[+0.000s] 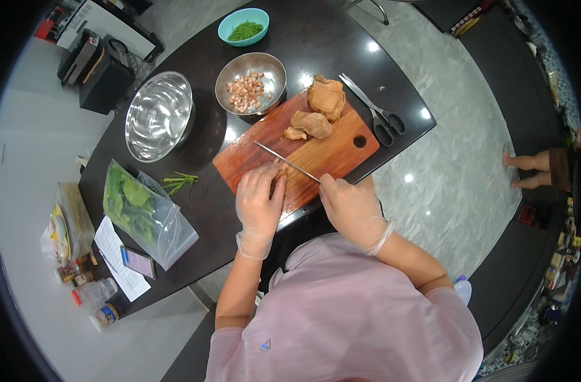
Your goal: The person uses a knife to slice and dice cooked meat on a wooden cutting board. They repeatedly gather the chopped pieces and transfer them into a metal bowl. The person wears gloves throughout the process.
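My right hand (345,205), in a clear plastic glove, is closed on the handle of a knife (286,161); its blade lies across the wooden cutting board (340,162). Gloved as well, my left hand (260,198) presses a small tan piece of food (284,170) onto the board beside the blade, its fingers partly hiding the piece. Farther up the board rest larger tan-brown chunks of food, one blocky (326,98) and one rounded (312,124), with a small piece at their side. A metal bowl (273,67) holding small pinkish diced pieces stands at the board's far edge.
Kitchen scissors (366,98) lie right of the board. A turquoise bowl (244,39) of chopped greens stands at the back. To the left are a large steel bowl (159,117), a plastic bag of leafy greens (137,203), green stems (179,180), a phone (137,261) and jars. A person's legs (531,162) show far right.
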`<state>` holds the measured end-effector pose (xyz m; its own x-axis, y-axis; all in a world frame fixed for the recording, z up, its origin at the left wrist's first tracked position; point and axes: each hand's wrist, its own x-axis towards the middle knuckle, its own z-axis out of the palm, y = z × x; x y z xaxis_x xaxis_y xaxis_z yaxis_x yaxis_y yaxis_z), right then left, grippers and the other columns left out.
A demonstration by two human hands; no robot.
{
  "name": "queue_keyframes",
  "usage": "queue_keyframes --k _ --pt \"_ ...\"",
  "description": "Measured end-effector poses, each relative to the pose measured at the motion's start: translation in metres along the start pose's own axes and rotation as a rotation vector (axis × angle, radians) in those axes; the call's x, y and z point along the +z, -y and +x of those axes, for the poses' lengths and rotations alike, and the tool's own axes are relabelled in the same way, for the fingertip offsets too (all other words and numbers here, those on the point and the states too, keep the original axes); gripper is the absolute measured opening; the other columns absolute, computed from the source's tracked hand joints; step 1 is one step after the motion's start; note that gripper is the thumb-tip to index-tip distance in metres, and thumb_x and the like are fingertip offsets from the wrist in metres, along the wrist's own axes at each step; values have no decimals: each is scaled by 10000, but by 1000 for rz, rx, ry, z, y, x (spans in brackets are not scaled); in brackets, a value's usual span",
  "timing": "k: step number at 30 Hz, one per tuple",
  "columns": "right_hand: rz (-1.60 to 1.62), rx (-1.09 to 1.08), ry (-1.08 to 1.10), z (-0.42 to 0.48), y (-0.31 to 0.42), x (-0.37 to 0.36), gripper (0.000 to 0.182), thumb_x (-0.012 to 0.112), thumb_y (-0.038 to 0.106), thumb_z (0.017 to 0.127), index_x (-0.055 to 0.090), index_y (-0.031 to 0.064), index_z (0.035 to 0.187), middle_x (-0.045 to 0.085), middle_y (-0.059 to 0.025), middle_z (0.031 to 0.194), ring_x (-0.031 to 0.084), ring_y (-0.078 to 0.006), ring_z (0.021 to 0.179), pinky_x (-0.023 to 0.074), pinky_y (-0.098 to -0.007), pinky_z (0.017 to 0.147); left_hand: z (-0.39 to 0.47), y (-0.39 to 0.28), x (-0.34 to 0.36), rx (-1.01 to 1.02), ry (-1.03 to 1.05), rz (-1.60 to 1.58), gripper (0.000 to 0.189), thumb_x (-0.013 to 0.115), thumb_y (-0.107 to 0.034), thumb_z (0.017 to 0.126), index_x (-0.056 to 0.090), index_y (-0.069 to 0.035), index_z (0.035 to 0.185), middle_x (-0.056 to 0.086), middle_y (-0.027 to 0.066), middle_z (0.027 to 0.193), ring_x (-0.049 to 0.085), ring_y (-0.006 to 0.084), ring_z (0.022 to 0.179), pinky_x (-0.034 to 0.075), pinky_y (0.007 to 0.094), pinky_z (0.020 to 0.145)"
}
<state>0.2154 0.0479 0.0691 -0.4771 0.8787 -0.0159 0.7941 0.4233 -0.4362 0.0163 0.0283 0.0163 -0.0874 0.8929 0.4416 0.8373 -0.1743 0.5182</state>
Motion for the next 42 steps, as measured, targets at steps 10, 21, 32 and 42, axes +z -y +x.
queue_keyframes --k 10,21,32,42 --pt "-72 -39 20 2 1 -8 119 619 145 966 549 48 961 640 -140 704 699 -327 590 560 -415 500 -1 0 3 -20 -23 -3 200 832 -43 789 754 -61 972 757 73 1078 682 284 1000 552 386 872" --pt "-87 -45 107 15 1 12 132 633 110 928 511 67 952 648 -128 700 703 -304 584 559 -398 484 5 -1 1 3 11 4 167 830 -34 794 730 -42 927 750 94 1014 680 312 956 553 400 855" --pt "0 -31 91 8 -4 -6 150 638 154 954 524 57 961 654 -145 679 685 -348 587 551 -437 514 -1 0 5 -8 -33 -17 161 839 -25 787 743 -40 915 747 82 990 691 291 955 559 388 853" --pt "-81 -21 146 8 2 4 146 644 124 923 518 67 969 654 -132 696 701 -316 586 557 -408 496 0 3 7 7 -42 -11 171 855 -16 761 728 -42 872 737 87 976 689 299 926 557 388 831"
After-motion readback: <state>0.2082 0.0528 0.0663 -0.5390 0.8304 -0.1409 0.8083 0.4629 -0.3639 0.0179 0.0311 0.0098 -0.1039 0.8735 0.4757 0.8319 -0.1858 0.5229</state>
